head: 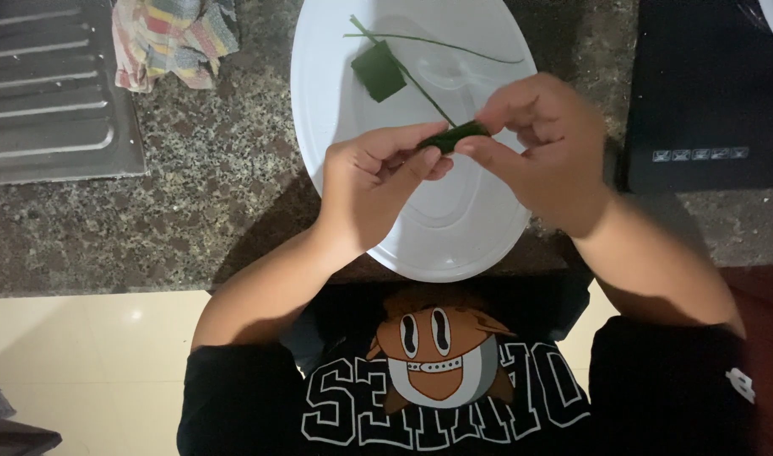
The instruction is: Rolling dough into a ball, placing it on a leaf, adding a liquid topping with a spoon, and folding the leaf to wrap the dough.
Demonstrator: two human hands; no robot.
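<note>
At the centre of the frame, a left hand (378, 181) and right hand (538, 148) pinch opposite ends of a small rolled green leaf (452, 135) above a white oval tray (336, 51) holding a folded green leaf square (378, 71) and thin stem (437, 41).

One head-worn camera looks steeply down, close over both hands, taking in the counter (217, 194) beyond them and the wearer's chest beneath.
</note>
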